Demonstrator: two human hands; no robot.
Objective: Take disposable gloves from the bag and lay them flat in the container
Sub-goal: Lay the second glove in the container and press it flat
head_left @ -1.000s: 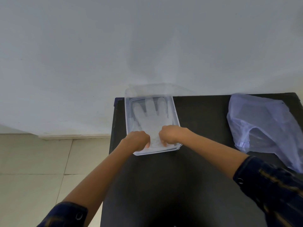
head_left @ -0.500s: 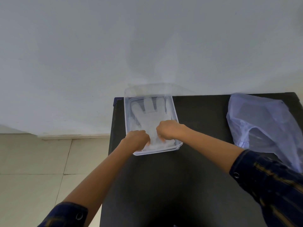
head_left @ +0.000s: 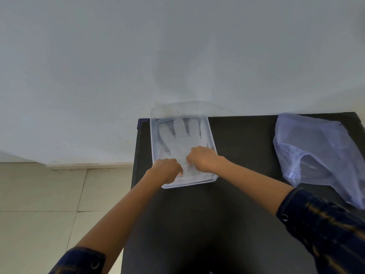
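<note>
- Head view, nearest first: two forearms in rolled dark sleeves (head_left: 325, 230) reach forward over the black surface (head_left: 197, 224) toward its far-left corner.
- Left hand (head_left: 166, 171) is curled, fingertips pressed down on the cuff end of the glove (head_left: 179, 143) at the container's near edge; whether it pinches the film or only pins it I cannot tell.
- Right hand (head_left: 203, 158), just beside it, is likewise curled with fingertips down on the glove's palm area, apparently smoothing or holding it flat.
- Clear container (head_left: 212, 139) sits at the far-left corner of the surface, against the wall; the translucent glove lies inside it, fingers spread toward the far edge.
- Thin plastic bag (head_left: 316, 153) lies at the far-right edge of the surface, well apart from the container, its mouth slack.
- Step in hand, as I judge it: flattening a glove already placed.
- Next move likely calls for lifting both hands off without dragging the light film, then reaching right to the bag for another glove.
</note>
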